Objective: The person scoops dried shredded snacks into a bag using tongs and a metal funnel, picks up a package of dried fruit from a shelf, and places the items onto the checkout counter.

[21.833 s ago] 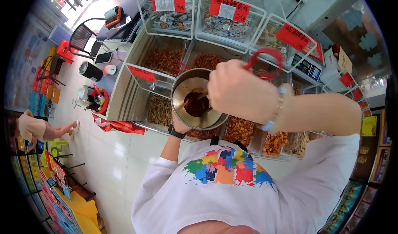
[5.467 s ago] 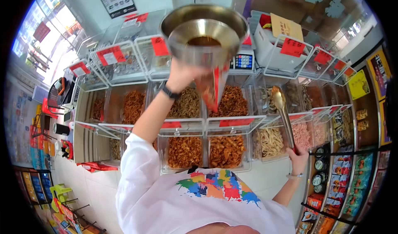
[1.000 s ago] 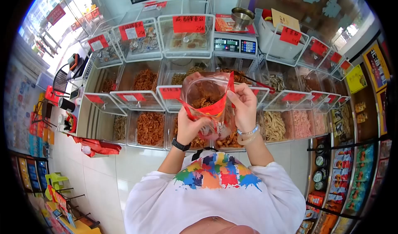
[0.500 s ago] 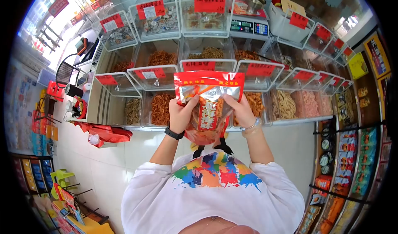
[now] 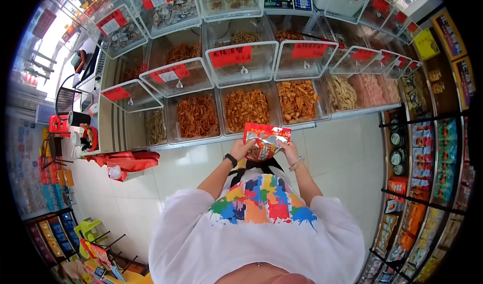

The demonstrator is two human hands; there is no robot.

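Pinching opposite side edges, the left hand (image 5: 241, 150) and the right hand (image 5: 289, 153) hold a red-topped pouch (image 5: 265, 142) before the counter's front edge (image 5: 201, 144). Beyond stand 3 front bins (image 5: 222, 117) of orange-red food (image 5: 246, 108); clear lids (image 5: 226, 79) partly screen the back row. Red plastic (image 5: 128, 162) lies at left, packet shelves (image 5: 422, 201) at right.

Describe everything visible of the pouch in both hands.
The pouch looks like glossy plastic: a red band along the top, a silvery front below it, and a lettered red label lower down. Brownish contents show beside the label. It is held in front of the white shirt, printed front facing the camera, with the left grip and right grip at its sides. Whether its top is sealed cannot be told.
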